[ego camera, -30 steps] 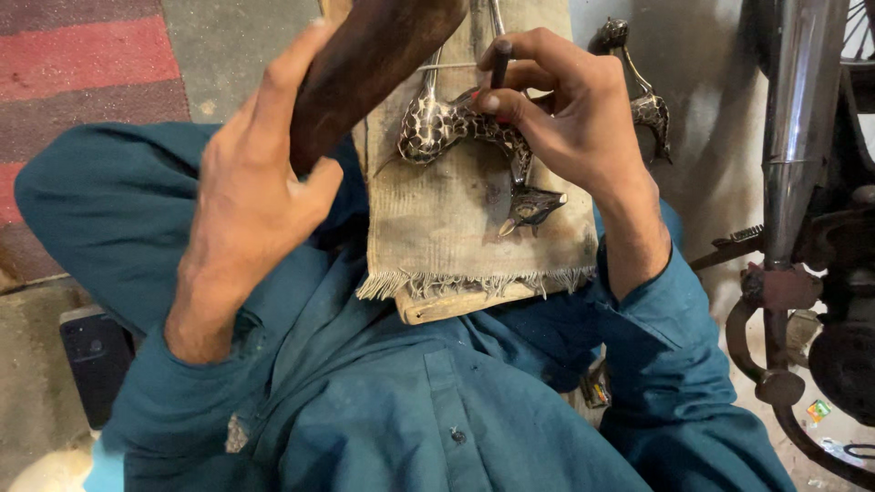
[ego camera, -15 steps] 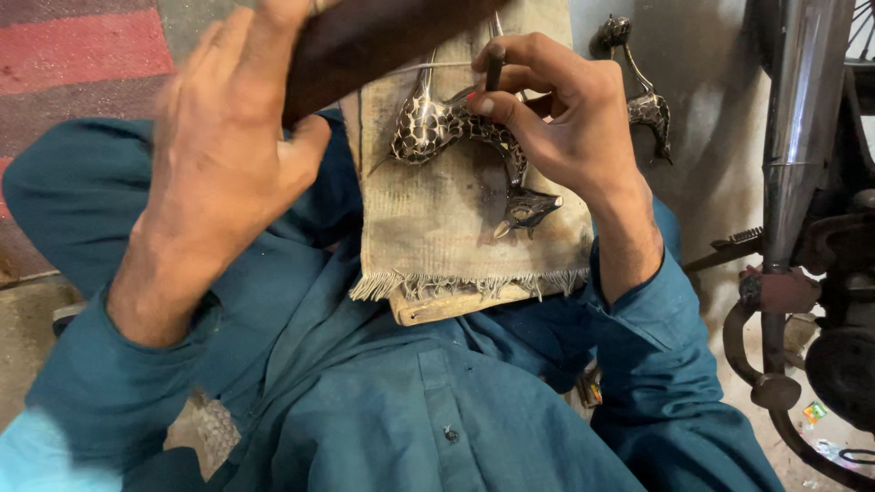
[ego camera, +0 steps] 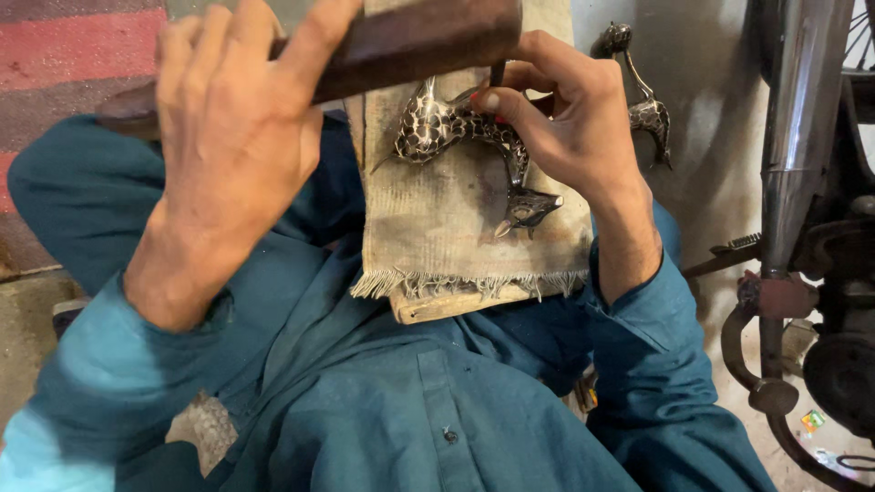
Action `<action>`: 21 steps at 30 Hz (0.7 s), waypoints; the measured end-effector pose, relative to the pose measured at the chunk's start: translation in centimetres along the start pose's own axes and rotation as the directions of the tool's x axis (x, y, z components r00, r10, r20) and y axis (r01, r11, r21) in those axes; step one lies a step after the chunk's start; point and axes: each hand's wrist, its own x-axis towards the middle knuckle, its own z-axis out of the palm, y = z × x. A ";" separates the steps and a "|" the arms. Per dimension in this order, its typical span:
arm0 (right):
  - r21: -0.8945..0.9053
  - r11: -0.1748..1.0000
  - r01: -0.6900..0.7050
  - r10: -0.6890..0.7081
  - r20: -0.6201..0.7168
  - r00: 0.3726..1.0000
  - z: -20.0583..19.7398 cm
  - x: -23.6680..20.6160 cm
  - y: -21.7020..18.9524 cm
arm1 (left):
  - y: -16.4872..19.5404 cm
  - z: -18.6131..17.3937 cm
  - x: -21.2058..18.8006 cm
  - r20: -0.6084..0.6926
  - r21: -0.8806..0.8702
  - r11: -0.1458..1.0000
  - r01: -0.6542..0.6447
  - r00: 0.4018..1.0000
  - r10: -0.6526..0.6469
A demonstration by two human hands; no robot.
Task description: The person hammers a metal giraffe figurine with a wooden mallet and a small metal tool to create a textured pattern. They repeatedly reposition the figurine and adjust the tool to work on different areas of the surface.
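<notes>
My left hand (ego camera: 232, 146) grips a dark brown wooden mallet (ego camera: 410, 41) raised across the top of the view. My right hand (ego camera: 570, 123) pinches a thin dark punch (ego camera: 498, 75) upright on a patterned metal fish figure (ego camera: 456, 128). The figure lies on a worn cloth (ego camera: 437, 228) draped over a wooden board (ego camera: 447, 305) resting on my lap. The mallet head sits right above the punch's top end. The figure's tail (ego camera: 529, 210) points down toward the cloth's fringe.
A second metal fish figure (ego camera: 643, 100) lies on the grey floor beyond my right hand. A motorcycle with a chrome exhaust pipe (ego camera: 793, 137) and footrest stands at the right. A red-striped mat (ego camera: 64, 55) lies at the upper left.
My left hand has brought the mallet from a tilted raised pose down and level, so its head is now over the punch. My right hand keeps the punch on the figure.
</notes>
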 end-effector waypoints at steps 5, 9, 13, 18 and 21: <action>-0.015 1.000 -0.021 0.021 0.000 1.000 0.1 0.2 -0.1 | -0.1 0.0 0.0 0.022 -0.184 0.981 0.056 0.998 -0.053; 0.006 1.000 -0.009 0.009 0.015 1.000 0.0 0.2 -0.1 | -0.1 0.0 0.1 -0.031 -0.366 0.931 0.008 0.999 -0.021; 0.013 1.000 0.006 -0.006 0.021 1.000 -0.3 0.2 0.0 | 0.0 0.0 0.2 0.040 -0.178 0.983 0.052 0.998 -0.046; 0.007 1.000 0.027 -0.027 0.020 0.999 -0.3 0.4 0.0 | -0.2 0.2 0.2 0.017 -0.017 1.000 -0.024 1.000 0.024; 0.058 0.997 0.060 -0.061 0.019 0.998 -0.2 0.4 0.0 | -0.4 0.4 -0.1 -0.036 -0.315 0.949 -0.023 0.999 0.012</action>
